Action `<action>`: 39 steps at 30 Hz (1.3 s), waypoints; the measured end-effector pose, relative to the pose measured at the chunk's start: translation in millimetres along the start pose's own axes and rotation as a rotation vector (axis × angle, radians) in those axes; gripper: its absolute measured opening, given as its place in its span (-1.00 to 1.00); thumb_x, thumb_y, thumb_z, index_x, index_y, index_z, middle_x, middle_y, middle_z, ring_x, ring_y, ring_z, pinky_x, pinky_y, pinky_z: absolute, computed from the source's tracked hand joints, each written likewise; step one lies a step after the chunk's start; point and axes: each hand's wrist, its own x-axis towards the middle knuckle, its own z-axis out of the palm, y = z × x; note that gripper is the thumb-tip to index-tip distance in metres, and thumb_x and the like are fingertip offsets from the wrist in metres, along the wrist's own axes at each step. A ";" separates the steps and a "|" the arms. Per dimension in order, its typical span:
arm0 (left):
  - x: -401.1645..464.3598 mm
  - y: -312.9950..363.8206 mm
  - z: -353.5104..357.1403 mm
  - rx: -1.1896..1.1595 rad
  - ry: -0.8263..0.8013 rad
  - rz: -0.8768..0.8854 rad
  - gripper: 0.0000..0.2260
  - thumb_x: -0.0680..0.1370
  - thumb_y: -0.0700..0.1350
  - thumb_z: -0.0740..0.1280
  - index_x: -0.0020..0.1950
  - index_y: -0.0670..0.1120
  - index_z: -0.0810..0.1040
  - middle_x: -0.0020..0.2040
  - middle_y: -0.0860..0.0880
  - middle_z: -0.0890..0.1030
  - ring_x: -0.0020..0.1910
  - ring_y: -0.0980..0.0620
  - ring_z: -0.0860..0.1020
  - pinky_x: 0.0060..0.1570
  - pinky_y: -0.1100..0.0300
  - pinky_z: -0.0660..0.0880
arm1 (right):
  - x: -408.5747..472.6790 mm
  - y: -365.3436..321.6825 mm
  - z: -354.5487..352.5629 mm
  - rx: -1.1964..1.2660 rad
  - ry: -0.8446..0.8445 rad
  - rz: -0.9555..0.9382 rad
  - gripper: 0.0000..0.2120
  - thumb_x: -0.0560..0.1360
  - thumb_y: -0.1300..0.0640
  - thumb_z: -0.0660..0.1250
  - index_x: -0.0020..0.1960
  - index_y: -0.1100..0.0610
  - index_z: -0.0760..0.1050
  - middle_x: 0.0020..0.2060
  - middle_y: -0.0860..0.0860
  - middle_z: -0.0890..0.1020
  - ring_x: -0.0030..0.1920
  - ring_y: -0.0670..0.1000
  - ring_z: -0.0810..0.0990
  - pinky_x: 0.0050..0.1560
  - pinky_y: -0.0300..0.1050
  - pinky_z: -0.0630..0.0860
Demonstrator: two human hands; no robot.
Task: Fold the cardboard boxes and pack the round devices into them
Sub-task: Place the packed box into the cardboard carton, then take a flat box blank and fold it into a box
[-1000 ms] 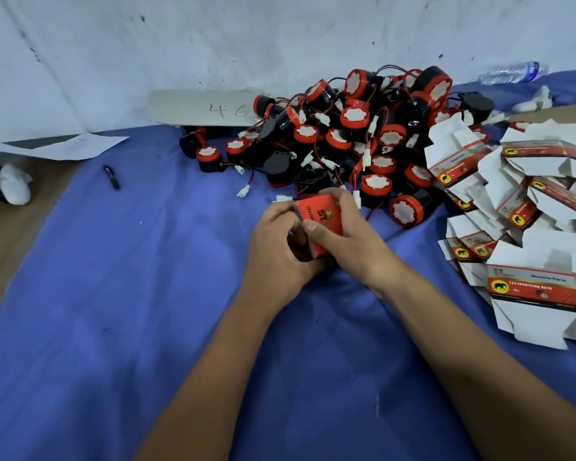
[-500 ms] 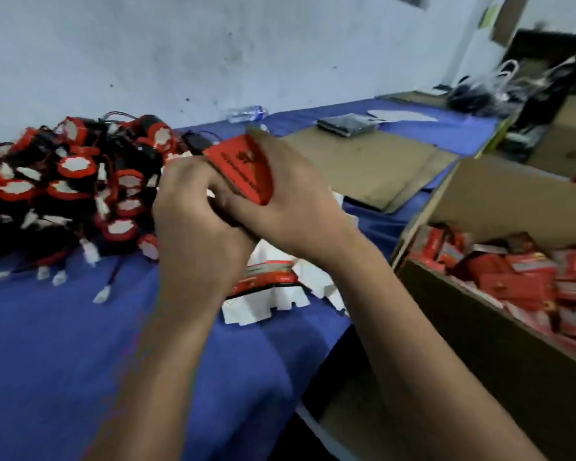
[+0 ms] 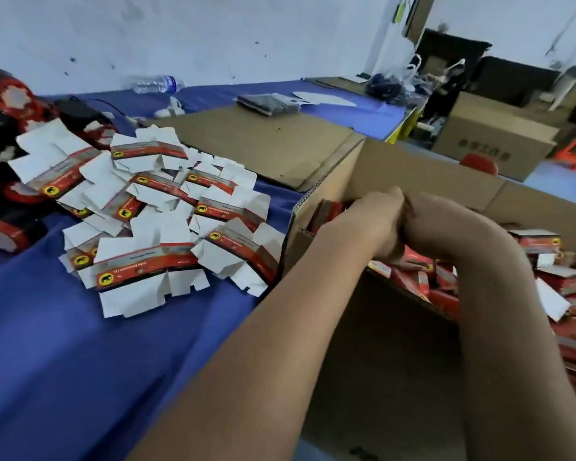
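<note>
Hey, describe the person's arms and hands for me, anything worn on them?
Both forearms are bare as far as the frame shows: no sleeves, gloves, watch or bracelets visible. The left hand and right hand show no rings, though the fingers are mostly hidden.

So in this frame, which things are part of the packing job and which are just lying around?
Job:
- flat box blanks
- round devices
- big carton
- packed red boxes in it
- left hand and right hand, over the carton

Lying about:
- water bottle
- cardboard sheet
- black packet
- far carton
</note>
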 end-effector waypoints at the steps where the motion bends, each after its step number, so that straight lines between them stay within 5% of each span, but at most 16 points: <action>1: -0.1 -1.8 -1.2 0.026 0.038 0.006 -0.45 0.49 -0.12 0.53 0.36 -0.17 0.35 0.28 -0.20 0.56 0.27 -0.22 0.56 0.17 0.02 0.49 | 1.6 -3.1 -0.5 -0.002 0.021 -0.008 -0.82 0.60 0.28 0.22 0.17 0.21 0.52 0.13 0.18 0.61 0.07 0.16 0.58 -0.04 -0.10 0.37; 6: -14.9 -18.0 -14.1 0.095 0.274 0.045 -0.67 0.52 -0.22 0.42 0.27 -0.14 0.47 0.20 -0.17 0.60 0.17 -0.20 0.59 -0.06 0.06 0.43 | -0.9 -24.1 -4.3 0.134 0.125 0.006 -0.92 0.57 0.27 0.25 -0.09 0.15 0.41 -0.19 0.07 0.49 -0.18 0.10 0.48 -0.20 -0.08 0.34; 10: -49.5 -49.2 -39.8 0.011 0.584 0.085 -0.68 0.48 -0.34 0.37 0.21 -0.13 0.53 0.13 -0.12 0.60 0.08 -0.13 0.59 -0.06 0.09 0.44 | -7.8 -68.9 -5.1 0.346 0.418 -0.127 -0.78 0.54 0.18 0.31 0.17 0.16 0.56 0.00 0.12 0.61 0.06 0.21 0.57 -0.07 -0.04 0.39; 13: -90.5 -98.3 -46.3 -0.037 0.799 -0.111 -0.57 0.45 -0.31 0.43 0.29 -0.07 0.51 0.20 -0.07 0.59 0.13 -0.06 0.59 0.05 0.10 0.55 | -9.3 -130.6 0.8 0.483 0.508 -0.336 -0.71 0.52 0.16 0.36 0.23 0.08 0.60 0.13 0.06 0.66 0.16 0.11 0.59 0.11 -0.03 0.51; 15: -123.9 -138.3 -41.0 -0.010 0.842 -0.352 -0.58 0.43 -0.28 0.43 0.27 -0.09 0.52 0.20 -0.10 0.59 0.15 -0.10 0.57 0.05 0.11 0.50 | -4.5 -172.7 11.8 0.515 0.399 -0.489 -0.66 0.49 0.17 0.37 0.25 0.04 0.60 0.13 0.04 0.66 0.17 0.09 0.59 0.14 -0.03 0.53; 18: -169.9 -188.1 -30.8 0.068 0.686 -0.717 -0.67 0.47 -0.23 0.39 0.23 -0.12 0.54 0.23 -0.20 0.56 0.23 -0.25 0.50 0.14 -0.03 0.42 | 6.9 -219.2 43.1 0.316 0.068 -0.635 -0.44 0.48 -0.04 0.45 0.45 0.01 0.44 0.30 0.06 0.58 0.35 0.13 0.50 0.25 0.00 0.49; 21: -191.3 -210.8 -22.9 0.145 0.595 -0.828 -0.68 0.47 -0.24 0.33 0.22 -0.11 0.56 0.19 -0.22 0.57 0.20 -0.27 0.48 0.14 -0.04 0.39 | 18.0 -232.0 79.0 0.045 -0.169 -0.686 0.13 0.30 -0.24 0.59 0.65 -0.09 -0.01 0.57 0.11 0.24 0.60 0.23 0.11 0.52 0.35 0.20; 23: -198.3 -222.7 -24.5 0.159 0.597 -0.858 -0.68 0.48 -0.25 0.32 0.23 -0.09 0.56 0.19 -0.17 0.60 0.22 -0.24 0.48 0.12 -0.02 0.42 | 24.7 -239.7 94.4 0.052 -0.223 -0.740 0.29 0.22 -0.28 0.64 0.65 -0.16 -0.16 0.64 0.10 0.07 0.63 0.22 -0.02 0.55 0.41 0.01; 29: -203.4 -243.5 -45.1 0.096 0.694 -0.878 -0.80 0.55 -0.09 0.33 0.14 -0.07 0.62 0.11 -0.13 0.63 0.19 -0.25 0.51 0.14 -0.07 0.47 | 39.6 -268.2 97.2 0.256 -0.039 -0.870 0.11 0.22 -0.14 0.68 0.61 -0.11 0.17 0.52 -0.02 0.31 0.49 0.12 0.33 0.48 0.31 0.25; 33: -216.5 -254.8 -70.4 0.102 0.852 -0.897 -0.73 0.56 0.11 0.38 0.08 -0.07 0.65 0.01 -0.13 0.64 0.13 -0.25 0.51 0.14 -0.05 0.39 | 40.8 -289.8 98.6 0.535 0.105 -0.943 0.05 0.26 0.08 0.69 0.61 -0.09 0.21 0.40 0.05 0.38 0.33 0.10 0.45 0.25 -0.16 0.42; 37: -249.5 -261.7 -91.8 -0.199 1.128 -0.779 -0.75 0.58 0.00 0.42 -0.22 -0.04 0.45 -0.14 -0.14 0.58 0.05 -0.26 0.54 0.03 -0.14 0.49 | 21.9 -325.0 95.0 0.795 0.073 -1.075 -0.08 0.36 0.25 0.56 0.61 -0.01 0.23 0.27 0.00 0.44 0.24 -0.02 0.46 0.09 -0.42 0.44; 39: -273.9 -264.3 -100.1 -0.464 1.269 -0.722 -0.77 0.64 -0.02 0.36 -0.19 -0.02 0.47 -0.18 0.00 0.58 -0.08 -0.03 0.56 -0.08 0.00 0.46 | 6.8 -346.8 93.1 0.987 -0.019 -1.149 -0.10 0.37 0.31 0.52 0.61 0.01 0.23 0.28 -0.15 0.47 0.22 -0.13 0.52 0.12 -0.35 0.50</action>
